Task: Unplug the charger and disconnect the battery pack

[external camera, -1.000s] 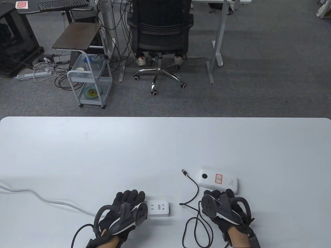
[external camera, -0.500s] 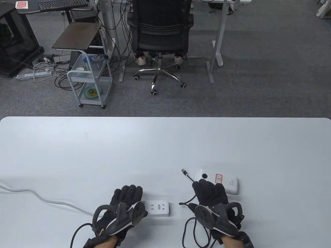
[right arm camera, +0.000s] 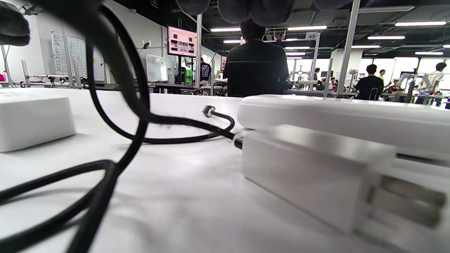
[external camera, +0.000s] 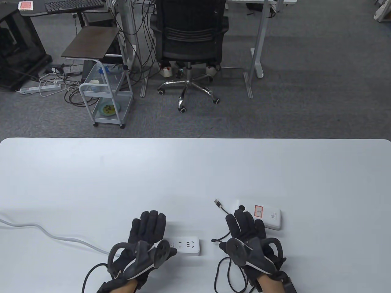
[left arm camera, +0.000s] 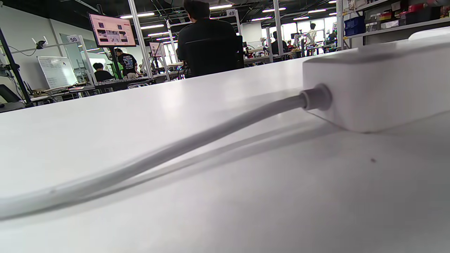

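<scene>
Desk seen from above, both gloved hands entering at the near edge. Left hand flat and open, fingers spread, resting beside and partly over the left end of the white power strip, its sockets bare. Right hand likewise open and flat, fingers reaching onto the near left corner of the white battery pack, gripping nothing. Charger lying on its side under the right palm, prongs exposed, hence out of the strip; visible in the right wrist view only. Black cable running from the charger, looped loosely on the desk, its free connector lying just beside the pack and plugged into nothing. Both separations therefore judged complete.

Step in hand, as judged: release and withdrawal. Best done by lifting the palms straight up, clear of the cable loops, so as not to drag charger or pack. Grey supply cord of the strip best left undisturbed.

Containers: none on the desk.
</scene>
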`<state>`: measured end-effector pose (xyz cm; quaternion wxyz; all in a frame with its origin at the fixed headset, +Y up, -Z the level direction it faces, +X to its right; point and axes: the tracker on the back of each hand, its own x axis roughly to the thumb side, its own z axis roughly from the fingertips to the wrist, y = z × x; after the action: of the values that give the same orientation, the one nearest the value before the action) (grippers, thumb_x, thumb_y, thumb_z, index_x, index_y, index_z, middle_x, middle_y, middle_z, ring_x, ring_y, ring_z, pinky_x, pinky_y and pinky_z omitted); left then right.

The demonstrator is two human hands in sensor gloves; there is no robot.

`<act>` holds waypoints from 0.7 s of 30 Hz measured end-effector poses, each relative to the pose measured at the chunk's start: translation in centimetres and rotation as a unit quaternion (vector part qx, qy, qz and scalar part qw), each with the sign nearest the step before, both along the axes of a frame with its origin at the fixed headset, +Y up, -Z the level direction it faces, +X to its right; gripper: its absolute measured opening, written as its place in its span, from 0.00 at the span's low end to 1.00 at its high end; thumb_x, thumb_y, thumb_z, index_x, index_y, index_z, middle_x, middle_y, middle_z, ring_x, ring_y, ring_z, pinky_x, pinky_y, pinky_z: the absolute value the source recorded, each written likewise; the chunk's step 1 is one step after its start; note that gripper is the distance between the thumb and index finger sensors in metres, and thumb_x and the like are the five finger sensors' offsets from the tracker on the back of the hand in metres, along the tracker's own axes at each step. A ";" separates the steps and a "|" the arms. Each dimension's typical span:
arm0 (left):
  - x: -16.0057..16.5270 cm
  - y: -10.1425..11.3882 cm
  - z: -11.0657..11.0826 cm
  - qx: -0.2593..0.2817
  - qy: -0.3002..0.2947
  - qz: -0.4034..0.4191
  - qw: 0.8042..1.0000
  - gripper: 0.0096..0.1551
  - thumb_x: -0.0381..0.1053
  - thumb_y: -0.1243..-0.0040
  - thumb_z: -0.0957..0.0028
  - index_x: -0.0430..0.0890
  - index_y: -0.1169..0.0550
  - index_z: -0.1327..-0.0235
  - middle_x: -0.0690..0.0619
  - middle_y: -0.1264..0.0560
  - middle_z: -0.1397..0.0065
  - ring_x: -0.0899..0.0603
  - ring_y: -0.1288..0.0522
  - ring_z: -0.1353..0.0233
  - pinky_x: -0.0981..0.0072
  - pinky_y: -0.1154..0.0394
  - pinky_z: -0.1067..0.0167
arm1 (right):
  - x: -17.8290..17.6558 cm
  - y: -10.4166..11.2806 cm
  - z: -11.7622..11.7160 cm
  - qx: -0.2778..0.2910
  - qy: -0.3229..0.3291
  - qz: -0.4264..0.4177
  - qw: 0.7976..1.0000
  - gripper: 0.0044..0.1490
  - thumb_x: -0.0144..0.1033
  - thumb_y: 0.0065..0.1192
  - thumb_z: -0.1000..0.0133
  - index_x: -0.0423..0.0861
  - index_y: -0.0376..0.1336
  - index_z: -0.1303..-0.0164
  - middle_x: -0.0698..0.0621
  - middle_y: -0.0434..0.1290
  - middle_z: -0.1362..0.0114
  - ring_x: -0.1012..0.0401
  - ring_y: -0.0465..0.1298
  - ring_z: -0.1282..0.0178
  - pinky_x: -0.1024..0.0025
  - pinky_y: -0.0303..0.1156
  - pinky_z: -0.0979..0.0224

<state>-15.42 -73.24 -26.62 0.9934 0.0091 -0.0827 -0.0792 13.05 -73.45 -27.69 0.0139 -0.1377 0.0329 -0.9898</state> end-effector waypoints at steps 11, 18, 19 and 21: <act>0.6 -0.7 -0.3 -0.029 -0.010 0.011 0.999 0.63 0.84 0.59 0.61 0.56 0.52 0.12 0.52 0.50 0.07 0.40 0.46 0.07 0.49 0.47 0.14 | 0.6 0.3 0.0 -0.002 -0.008 -0.009 1.000 0.54 0.64 0.39 0.51 0.48 0.39 0.18 0.37 0.44 0.12 0.39 0.53 0.16 0.34 0.52 0.24; 1.1 -1.2 -0.4 -0.043 -0.007 -0.003 0.999 0.63 0.84 0.58 0.60 0.56 0.52 0.12 0.53 0.49 0.07 0.40 0.45 0.07 0.49 0.46 0.14 | 0.6 -0.1 -0.3 -0.014 -0.010 -0.001 1.000 0.54 0.64 0.40 0.51 0.48 0.40 0.18 0.37 0.44 0.12 0.39 0.54 0.16 0.34 0.52 0.24; 1.1 -1.1 -0.4 -0.042 -0.007 -0.004 0.999 0.62 0.84 0.58 0.60 0.57 0.52 0.12 0.53 0.49 0.07 0.41 0.45 0.07 0.49 0.46 0.13 | 0.6 -0.1 -0.3 -0.014 -0.010 0.000 1.000 0.54 0.64 0.40 0.51 0.48 0.40 0.18 0.37 0.45 0.12 0.39 0.54 0.16 0.34 0.52 0.24; 0.9 -1.1 -0.4 -0.042 -0.008 -0.003 0.999 0.62 0.84 0.58 0.60 0.57 0.51 0.12 0.53 0.48 0.07 0.40 0.44 0.08 0.49 0.46 0.14 | 0.6 0.0 -0.3 -0.014 -0.011 0.001 1.000 0.54 0.64 0.40 0.51 0.48 0.40 0.18 0.38 0.45 0.12 0.39 0.54 0.16 0.34 0.53 0.24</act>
<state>-14.49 -74.31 -27.02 0.9920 -0.0321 -0.0936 -0.0783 13.65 -73.49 -27.96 0.0133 -0.1274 0.0186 -0.9916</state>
